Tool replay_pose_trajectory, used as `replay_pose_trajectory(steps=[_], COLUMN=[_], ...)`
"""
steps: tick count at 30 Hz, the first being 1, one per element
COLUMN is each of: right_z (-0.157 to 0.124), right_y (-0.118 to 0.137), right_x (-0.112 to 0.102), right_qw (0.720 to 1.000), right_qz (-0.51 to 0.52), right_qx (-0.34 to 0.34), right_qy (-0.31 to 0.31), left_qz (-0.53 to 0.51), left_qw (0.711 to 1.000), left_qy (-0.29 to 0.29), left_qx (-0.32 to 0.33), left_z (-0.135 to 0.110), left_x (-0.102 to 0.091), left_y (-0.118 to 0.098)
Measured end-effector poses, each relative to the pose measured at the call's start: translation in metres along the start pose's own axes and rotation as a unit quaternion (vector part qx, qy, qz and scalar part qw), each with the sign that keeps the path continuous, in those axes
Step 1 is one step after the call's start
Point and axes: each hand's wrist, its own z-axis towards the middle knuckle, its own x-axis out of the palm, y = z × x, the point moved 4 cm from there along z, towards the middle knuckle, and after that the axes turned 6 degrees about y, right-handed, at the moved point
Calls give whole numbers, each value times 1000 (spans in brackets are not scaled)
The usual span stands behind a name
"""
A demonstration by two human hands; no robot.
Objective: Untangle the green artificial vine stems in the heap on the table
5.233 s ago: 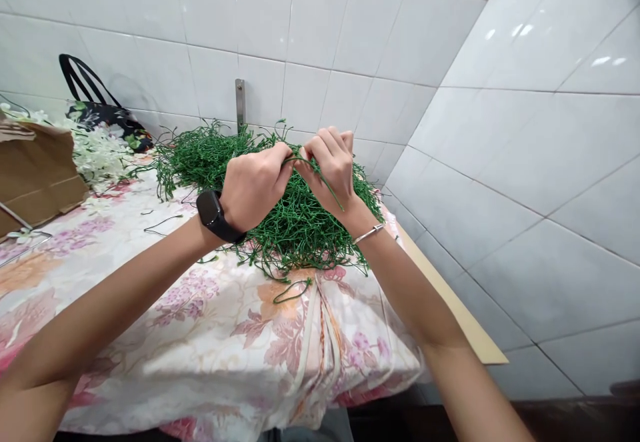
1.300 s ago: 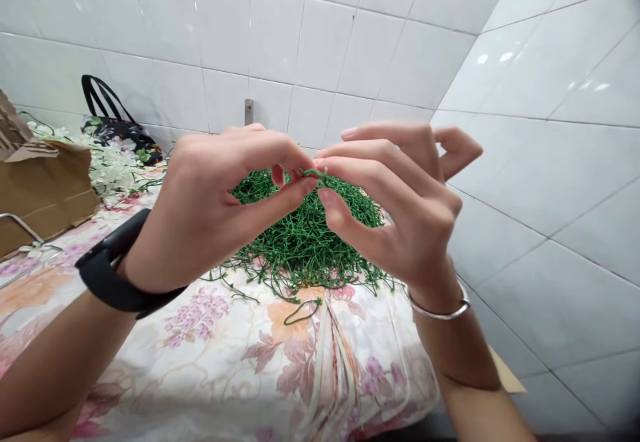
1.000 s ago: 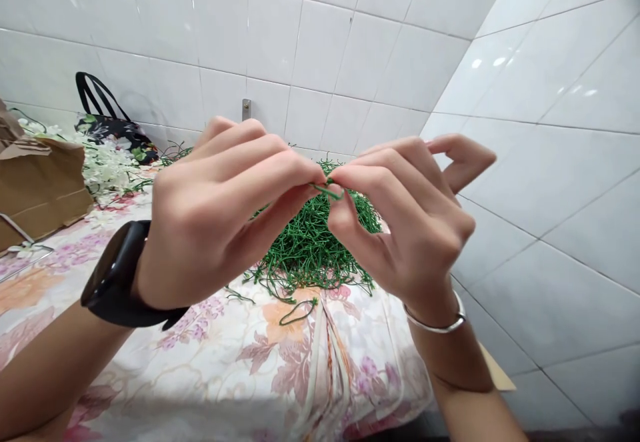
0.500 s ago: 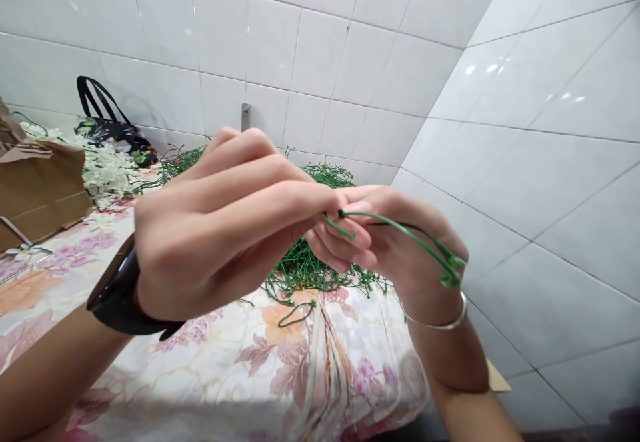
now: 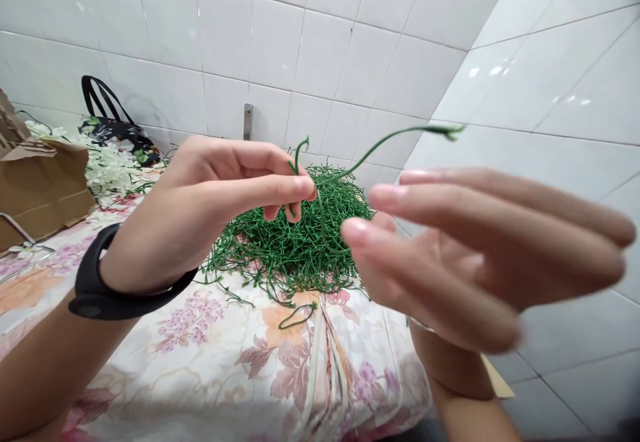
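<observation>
My left hand (image 5: 240,182), with a black band on its wrist, pinches a thin green artificial flower stem (image 5: 385,139) between thumb and fingers. One branch of the stem curves up to the right and ends in a small pale-green tip. Another strand hangs below the pinch, and short ends poke out above the fingers. To the right, my right hand (image 5: 480,249) is apart from the stem, blurred, its fingers spread and holding nothing. Behind both hands lies a large pile of green stems (image 5: 300,249). A single looped stem (image 5: 296,317) rests in front of the pile.
A floral cloth (image 5: 200,362) covers the surface, with pale and brownish strips (image 5: 325,369) running toward me. At left are a brown cardboard box (image 5: 45,182), white artificial flowers (image 5: 113,172) and a black floral bag (image 5: 117,135). White tiled walls (image 5: 320,62) rise behind and at right.
My right hand has let go of the stem, moved right and opened. My left hand has turned, still pinching the stem, whose free branch now points up and right.
</observation>
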Motion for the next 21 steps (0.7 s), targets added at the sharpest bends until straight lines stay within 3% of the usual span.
replay_pose_trajectory(steps=[2, 4, 7, 13, 15, 18, 20, 21], right_z=[5, 9, 13, 8, 10, 17, 18, 18], right_y=[12, 20, 21, 18, 16, 6, -1, -4], right_x=[-2, -1, 4, 7, 6, 5, 7, 10], right_qw=[988, 973, 962, 951, 967, 999, 989, 971], right_qz=[-86, -147, -202, -226, -178, -23, 122, 199], right_qx=[-112, -163, -165, -173, -144, -14, 77, 113], right_qy=[-60, -78, -77, -121, -114, -35, 31, 65], left_qz=[-27, -48, -43, 44, 71, 145, 232, 279], left_qw=[999, 997, 996, 998, 997, 988, 966, 949], left_qy=[30, 55, 77, 49, 35, -15, -57, -75], left_qx=[-19, -22, -26, -9, 12, 53, 97, 126], left_z=[1, 3, 6, 6, 3, -3, -7, -9], left_x=[-1, -1, 0, -1, -1, 1, 4, 6], left_y=[1, 3, 5, 5, 2, -5, -10, -14])
